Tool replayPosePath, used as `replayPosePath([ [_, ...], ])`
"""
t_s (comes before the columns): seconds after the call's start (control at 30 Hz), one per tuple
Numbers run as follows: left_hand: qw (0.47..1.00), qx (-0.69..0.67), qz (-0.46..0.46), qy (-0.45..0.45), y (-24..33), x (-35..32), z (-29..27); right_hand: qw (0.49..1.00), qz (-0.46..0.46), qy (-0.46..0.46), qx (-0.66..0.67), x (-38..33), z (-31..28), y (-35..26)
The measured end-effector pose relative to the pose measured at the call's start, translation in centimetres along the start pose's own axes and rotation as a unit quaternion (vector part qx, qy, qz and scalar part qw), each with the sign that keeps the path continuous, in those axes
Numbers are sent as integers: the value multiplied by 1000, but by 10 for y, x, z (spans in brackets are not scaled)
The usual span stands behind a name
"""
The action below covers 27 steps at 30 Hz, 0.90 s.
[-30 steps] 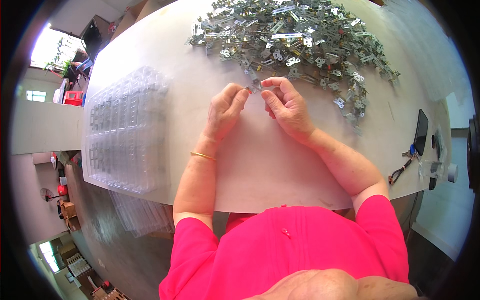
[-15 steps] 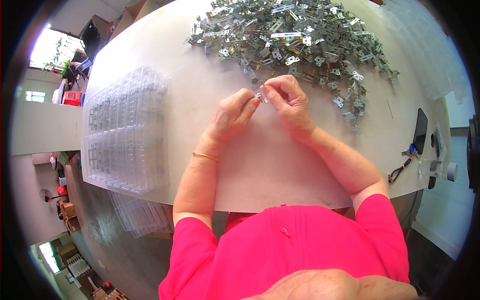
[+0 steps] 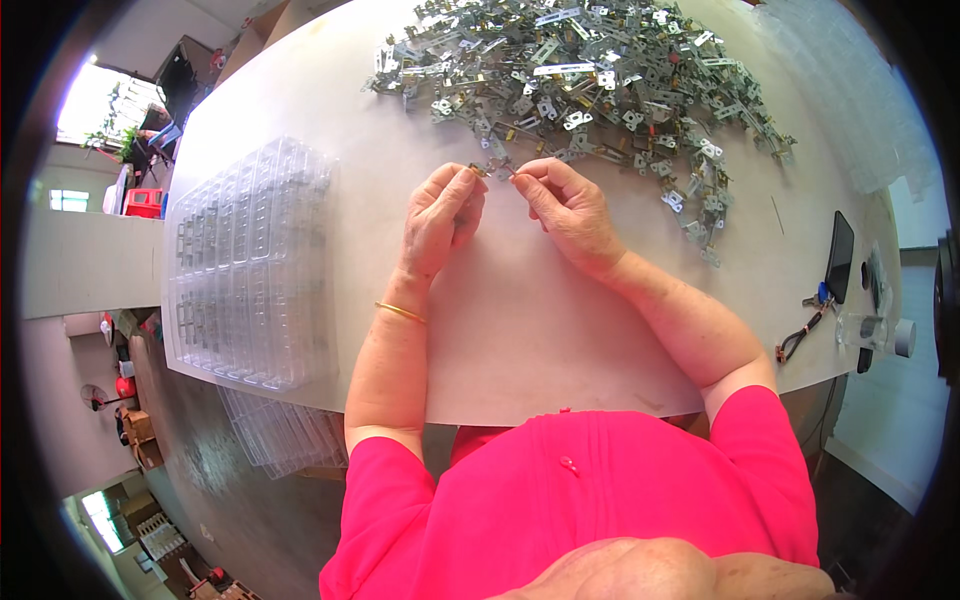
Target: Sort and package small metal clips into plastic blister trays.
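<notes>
My left hand (image 3: 440, 217) is closed in a pinch at the near edge of a heap of small metal hardware parts (image 3: 570, 75). A small metal part (image 3: 479, 170), silver and brass-coloured, pokes out past its thumb and forefinger. To its right, across a narrow gap, my right hand (image 3: 572, 212) is also pinched. A thin dark bit shows at its fingertips, too small to name. Loose hardware lies just beyond both hands. Silver plates with holes and brass-coloured pieces make up the heap.
Clear plastic compartment trays (image 3: 255, 265), stacked at the left of the table, have metal parts in their left compartments. Clear plastic sheeting (image 3: 845, 100) lies far right. A phone (image 3: 841, 258), keys (image 3: 822, 296) and a clear bottle (image 3: 862, 333) are at the right edge.
My hands, fingertips together before, have drawn slightly apart. The left hand moved left and turned more upright; the right fingertips shifted a little left. The silver piece between them no longer shows there.
</notes>
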<state>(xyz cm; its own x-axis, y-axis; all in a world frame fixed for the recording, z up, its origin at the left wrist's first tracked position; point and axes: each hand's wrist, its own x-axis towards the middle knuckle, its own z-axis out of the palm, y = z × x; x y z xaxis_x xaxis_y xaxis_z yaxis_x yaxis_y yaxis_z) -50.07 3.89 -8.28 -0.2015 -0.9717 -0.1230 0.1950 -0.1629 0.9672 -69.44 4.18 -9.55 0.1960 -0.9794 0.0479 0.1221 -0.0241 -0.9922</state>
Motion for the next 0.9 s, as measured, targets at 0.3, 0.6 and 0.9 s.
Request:
replayPosePath([
  [0.3, 999, 30, 12, -8, 1, -2, 1, 1000, -6, 8, -14, 1, 1, 4],
  [0.6, 971, 215, 101, -7, -5, -4, -2, 999, 4, -11, -30, -1, 1, 0],
  [0.9, 937, 316, 149, -26, -6, -5, 1, 980, 101, -86, 150, 8, -13, 0],
])
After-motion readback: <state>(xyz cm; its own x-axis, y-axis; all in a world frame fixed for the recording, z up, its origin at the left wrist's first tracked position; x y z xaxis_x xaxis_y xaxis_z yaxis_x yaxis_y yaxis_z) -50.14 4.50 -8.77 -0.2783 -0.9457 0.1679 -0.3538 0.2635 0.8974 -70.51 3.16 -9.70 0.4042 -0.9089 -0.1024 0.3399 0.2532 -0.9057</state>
